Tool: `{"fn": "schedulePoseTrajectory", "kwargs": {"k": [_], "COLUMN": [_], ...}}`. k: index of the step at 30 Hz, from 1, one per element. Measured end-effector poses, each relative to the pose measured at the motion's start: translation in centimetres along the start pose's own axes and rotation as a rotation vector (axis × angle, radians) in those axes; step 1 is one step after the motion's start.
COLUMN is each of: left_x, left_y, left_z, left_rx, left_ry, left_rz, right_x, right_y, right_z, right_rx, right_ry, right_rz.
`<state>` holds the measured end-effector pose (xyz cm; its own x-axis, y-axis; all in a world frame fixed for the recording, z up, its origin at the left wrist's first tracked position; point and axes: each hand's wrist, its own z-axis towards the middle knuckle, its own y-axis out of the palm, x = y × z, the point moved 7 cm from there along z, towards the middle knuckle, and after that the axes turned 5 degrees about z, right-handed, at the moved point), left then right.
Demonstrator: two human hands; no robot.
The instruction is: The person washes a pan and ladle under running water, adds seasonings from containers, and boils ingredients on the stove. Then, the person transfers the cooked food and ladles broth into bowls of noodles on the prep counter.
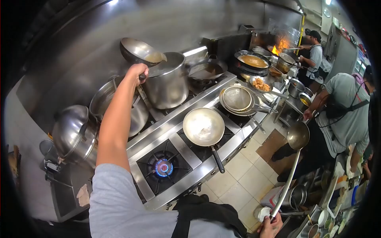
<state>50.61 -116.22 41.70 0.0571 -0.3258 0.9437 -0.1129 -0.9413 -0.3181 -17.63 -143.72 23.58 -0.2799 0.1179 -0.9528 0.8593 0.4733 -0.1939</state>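
My left hand (139, 73), at the end of my outstretched arm, is closed round the handle of a frying pan (137, 48). The pan is tipped over the rim of a tall stockpot (168, 89), with some cloudy liquid at its lower lip. My right hand (270, 226), low at the right, grips the long handle of a ladle (297, 136). The ladle's bowl is raised away from me, close in view to a co-worker's hand (308, 114). A light-coloured pan (203, 127) rests on the burner between my hands, its black handle pointing towards me.
A blue flame burns on the front burner (164, 167). Another large pot (137, 117) and a domed lid (71, 129) are at left. Strainers (237, 98), a wok of brown liquid (253, 61) and flames (282, 44) lie further right. Two co-workers (345, 105) (316, 55) stand there.
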Motion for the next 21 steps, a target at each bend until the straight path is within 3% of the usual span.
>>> {"fn": "schedulePoseTrajectory", "kwargs": {"k": [5, 9, 11, 13, 19, 21], "left_x": [0.2, -0.3, 0.5, 1.7, 0.6, -0.2], "left_y": [0.1, -0.7, 0.2, 1.2, 2.9, 3.7], "left_z": [4.4, 8.1, 6.2, 4.6, 4.7, 4.3], "left_rx": [0.094, 0.219, 0.267, 0.348, 0.482, 0.523], "left_ry": [-0.030, 0.013, 0.023, 0.065, -0.080, -0.090], "left_rz": [0.099, 0.341, 0.362, 0.578, 0.988, 0.913], "right_x": [0.3, 1.4, 0.5, 0.8, -6.6, -8.5], "right_y": [2.1, 4.6, 6.8, 8.9, 17.6, 20.3], "right_z": [5.4, 11.4, 14.9, 19.4, 29.4, 31.8], "right_rx": [0.000, -0.178, -0.274, -0.409, -0.693, -0.820], "right_ry": [0.038, 0.154, 0.103, 0.054, -0.124, -0.118], "right_rz": [0.019, -0.010, -0.042, -0.132, -0.007, 0.063]}}
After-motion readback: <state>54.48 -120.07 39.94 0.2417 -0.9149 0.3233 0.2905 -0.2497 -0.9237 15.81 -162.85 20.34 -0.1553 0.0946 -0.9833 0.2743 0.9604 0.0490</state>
